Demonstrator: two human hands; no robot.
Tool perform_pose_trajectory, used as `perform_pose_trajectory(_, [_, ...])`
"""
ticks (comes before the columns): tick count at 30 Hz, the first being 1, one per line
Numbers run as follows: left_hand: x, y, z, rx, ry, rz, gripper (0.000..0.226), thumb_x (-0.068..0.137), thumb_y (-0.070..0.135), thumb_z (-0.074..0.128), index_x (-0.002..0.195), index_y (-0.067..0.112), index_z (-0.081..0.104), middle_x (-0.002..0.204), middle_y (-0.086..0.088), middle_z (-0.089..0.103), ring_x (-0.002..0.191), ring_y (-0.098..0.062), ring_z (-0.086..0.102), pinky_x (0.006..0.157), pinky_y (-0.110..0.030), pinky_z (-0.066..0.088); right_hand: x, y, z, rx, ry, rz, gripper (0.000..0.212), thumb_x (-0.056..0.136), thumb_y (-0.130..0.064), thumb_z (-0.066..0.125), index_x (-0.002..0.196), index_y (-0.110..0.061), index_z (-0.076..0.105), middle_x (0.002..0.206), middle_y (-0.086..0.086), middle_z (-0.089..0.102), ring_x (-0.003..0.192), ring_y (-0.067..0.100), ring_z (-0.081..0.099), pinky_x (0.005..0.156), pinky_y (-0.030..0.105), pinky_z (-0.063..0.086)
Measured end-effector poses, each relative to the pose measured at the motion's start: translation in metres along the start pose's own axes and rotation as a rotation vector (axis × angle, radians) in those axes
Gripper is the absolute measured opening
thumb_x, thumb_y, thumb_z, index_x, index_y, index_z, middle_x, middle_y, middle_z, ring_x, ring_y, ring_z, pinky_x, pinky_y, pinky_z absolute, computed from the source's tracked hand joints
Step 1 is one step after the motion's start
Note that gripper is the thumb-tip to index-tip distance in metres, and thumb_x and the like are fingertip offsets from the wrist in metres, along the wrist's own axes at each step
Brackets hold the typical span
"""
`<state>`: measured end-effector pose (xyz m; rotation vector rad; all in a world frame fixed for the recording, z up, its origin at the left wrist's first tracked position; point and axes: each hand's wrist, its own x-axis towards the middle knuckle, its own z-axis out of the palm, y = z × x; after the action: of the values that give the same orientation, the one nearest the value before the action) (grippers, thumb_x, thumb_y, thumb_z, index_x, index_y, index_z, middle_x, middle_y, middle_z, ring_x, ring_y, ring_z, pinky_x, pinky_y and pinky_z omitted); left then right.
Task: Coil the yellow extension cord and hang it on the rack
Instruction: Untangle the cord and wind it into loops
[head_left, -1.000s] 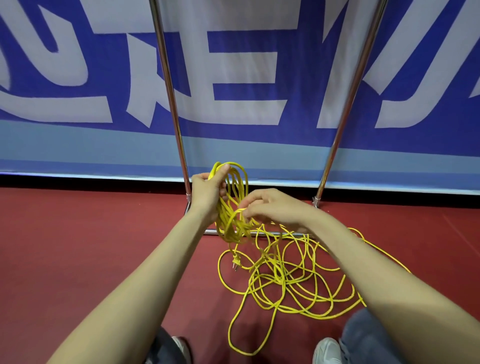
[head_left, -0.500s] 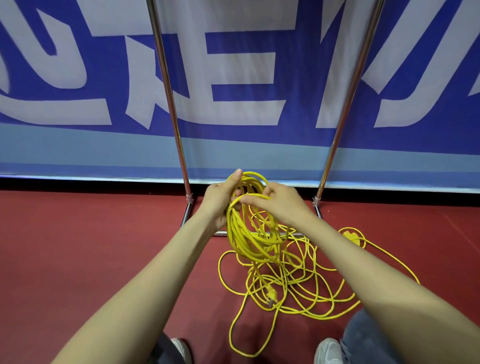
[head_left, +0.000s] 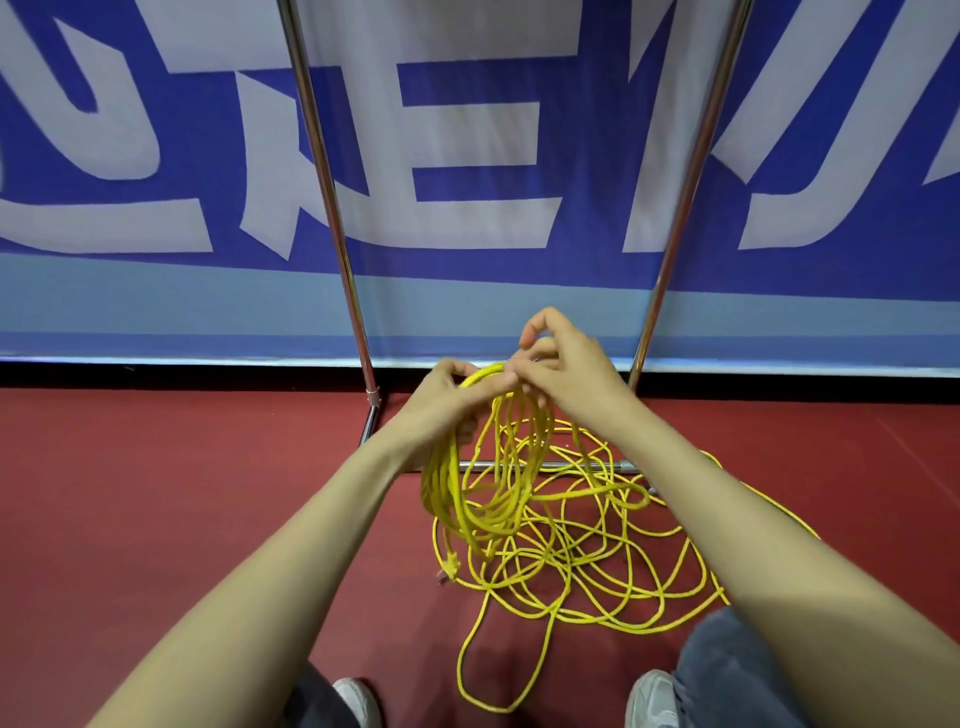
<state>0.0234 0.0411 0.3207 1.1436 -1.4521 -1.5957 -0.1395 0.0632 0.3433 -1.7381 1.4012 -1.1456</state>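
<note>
Head view, looking down past both forearms. The left hand is closed around the top of a bundle of loops of the yellow extension cord; the loops hang from the grip and their lower ends reach the loose cord below. The right hand sits just beside the left, touching the top of the same bundle, its thumb and forefinger curled together above the cord; whether a strand lies between those two fingertips cannot be told. The rest of the cord lies uncoiled in a tangled heap on the red floor, between the forearms and under the right one, with the plug at the heap's left edge. The rack stands directly behind the hands: two slanted chrome uprights and a low crossbar, which several strands cross. Behind it is a blue banner with large white characters. Two white shoes and jeans show at the lower edge.
</note>
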Motion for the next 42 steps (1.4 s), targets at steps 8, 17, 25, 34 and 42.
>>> perform_pose_trajectory(8, [-0.001,0.013,-0.016,-0.123,0.167,0.084,0.032,0.088,0.028,0.068,0.095,0.017,0.039,0.055,0.0,0.041,0.039,-0.008,0.025,0.038,-0.019,0.022,-0.005,0.026,-0.015,-0.368,-0.318,0.111,0.018,0.089,-0.027,0.062,0.085,-0.01,0.055,0.074,0.002,0.055,0.064,0.014,0.048,0.065,0.031,0.039])
perform_pose_trajectory(17, [-0.007,0.013,-0.034,0.027,0.14,0.017,0.033,0.09,0.043,0.061,0.094,0.017,0.042,0.052,0.0,0.039,0.039,-0.01,0.024,0.04,-0.018,0.02,-0.003,0.051,-0.045,-0.391,0.037,0.116,0.007,0.093,-0.013,0.053,0.094,-0.02,0.051,0.077,-0.004,0.064,0.076,0.023,0.06,0.078,0.041,0.05])
perform_pose_trajectory(25, [-0.016,0.022,-0.045,-0.074,-0.02,0.115,0.028,0.083,0.045,0.055,0.084,0.02,0.043,0.049,-0.001,0.034,0.035,-0.008,0.021,0.036,-0.014,0.017,0.002,0.067,-0.044,-0.747,0.138,-0.019,0.014,0.085,-0.023,0.065,0.098,-0.018,0.062,0.097,0.0,0.062,0.105,0.023,0.05,0.088,0.035,0.032])
perform_pose_trajectory(34, [-0.014,0.027,-0.058,-0.184,0.064,0.215,0.021,0.09,0.036,0.053,0.081,0.019,0.045,0.046,-0.001,0.031,0.033,-0.008,0.02,0.037,-0.014,0.015,0.004,0.08,-0.037,0.059,0.263,0.321,0.006,0.094,-0.013,0.054,0.09,-0.01,0.057,0.086,0.011,0.066,0.064,0.012,0.064,0.059,0.024,0.048])
perform_pose_trajectory(42, [0.001,0.008,-0.062,-0.096,0.279,0.113,0.025,0.096,0.032,0.056,0.082,0.016,0.042,0.045,0.001,0.037,0.035,-0.01,0.023,0.037,-0.016,0.019,0.009,0.073,-0.056,0.798,0.251,0.265,0.025,0.101,-0.011,0.036,0.083,-0.009,0.054,0.051,-0.009,0.034,0.04,0.002,0.027,0.043,0.015,0.028])
